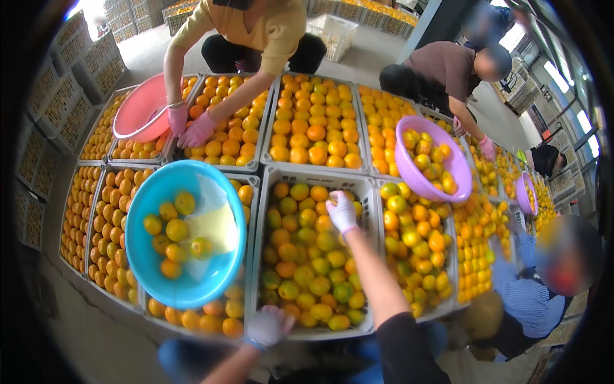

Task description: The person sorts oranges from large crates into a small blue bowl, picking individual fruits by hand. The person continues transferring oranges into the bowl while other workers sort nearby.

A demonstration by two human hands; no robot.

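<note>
In a white-and-pink knit glove, my right hand reaches over the far right part of a grey plastic crate. Its fingers are curled among orange and greenish mandarins; whether one is in its grasp is hidden. My left hand, also gloved and blurred, is by the crate's front left corner, close to the nearest fruit. I cannot tell if it holds anything. To the left, a blue plastic basin rests on top of a neighbouring crate, with several mandarins inside.
A co-worker's pink-gloved hands work across from me beside a pink basin. A purple basin of mandarins sits on crates at right. Other people work further right. Filled crates adjoin mine; stacked crates stand at left.
</note>
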